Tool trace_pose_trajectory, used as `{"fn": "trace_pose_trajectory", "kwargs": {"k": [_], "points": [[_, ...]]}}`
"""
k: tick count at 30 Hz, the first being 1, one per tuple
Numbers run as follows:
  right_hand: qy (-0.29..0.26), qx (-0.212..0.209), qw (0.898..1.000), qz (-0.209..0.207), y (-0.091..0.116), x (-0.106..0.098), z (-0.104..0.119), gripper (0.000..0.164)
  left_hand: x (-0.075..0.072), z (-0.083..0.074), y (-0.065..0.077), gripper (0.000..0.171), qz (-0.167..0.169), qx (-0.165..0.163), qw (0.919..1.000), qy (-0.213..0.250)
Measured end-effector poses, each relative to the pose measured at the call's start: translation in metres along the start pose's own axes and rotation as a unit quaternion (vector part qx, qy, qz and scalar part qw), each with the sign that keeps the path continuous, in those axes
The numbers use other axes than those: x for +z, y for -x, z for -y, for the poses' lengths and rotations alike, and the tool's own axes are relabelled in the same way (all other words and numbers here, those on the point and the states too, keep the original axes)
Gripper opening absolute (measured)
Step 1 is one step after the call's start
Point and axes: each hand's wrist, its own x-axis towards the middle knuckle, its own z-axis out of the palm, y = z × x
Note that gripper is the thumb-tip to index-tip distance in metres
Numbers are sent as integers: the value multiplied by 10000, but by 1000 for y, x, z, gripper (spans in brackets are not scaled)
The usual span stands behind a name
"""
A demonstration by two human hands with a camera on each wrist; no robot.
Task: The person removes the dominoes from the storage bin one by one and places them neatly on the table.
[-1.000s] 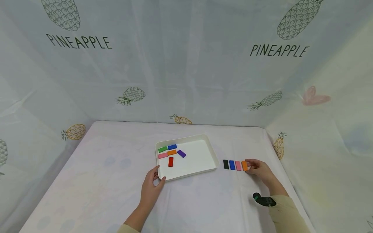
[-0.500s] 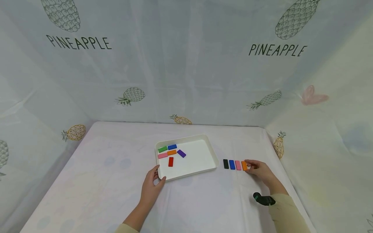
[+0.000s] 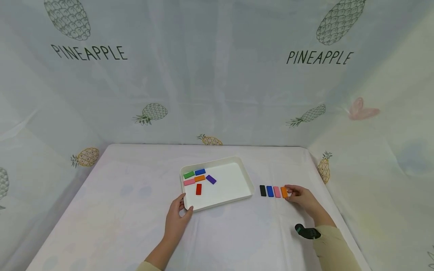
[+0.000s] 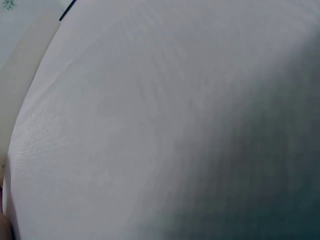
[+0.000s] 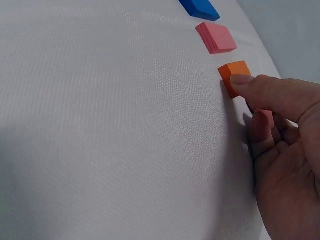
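My right hand pinches the orange block at the right end of a row on the table. In the right wrist view the thumb presses on that orange block. Beside it lie a pink block, a blue block and a black block, all standing close together in line. My left hand holds the near left corner of a shallow white tray, thumb at the near edge and fingers along the left side.
Inside the tray are green, blue, pink, orange, purple and red blocks, grouped toward the left. A white cloth covers the table, and pineapple-print curtains hang around it.
The head view has turned very slightly. Both hands, the tray and the blocks stay where they were.
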Motion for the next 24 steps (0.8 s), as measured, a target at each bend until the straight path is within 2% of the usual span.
{"fn": "trace_pose_trajectory", "kwargs": {"k": [4, 10, 14, 24], "points": [[6, 70, 10000, -24, 2, -1, -1, 53, 2, 0, -1, 62, 6, -7, 10000, -38], [-31, -107, 9999, -98, 5, 1, 4, 54, 2, 1, -2, 61, -3, -11, 9999, -150], [-69, -67, 9996, -247, 10, 1, 8, 56, 3, -2, -3, 60, -4, 20, 10000, -50], [-376, 30, 9981, -489, 10, 3, -4, 56, 3, -3, -2, 59, -5, -17, 9999, -116]]}}
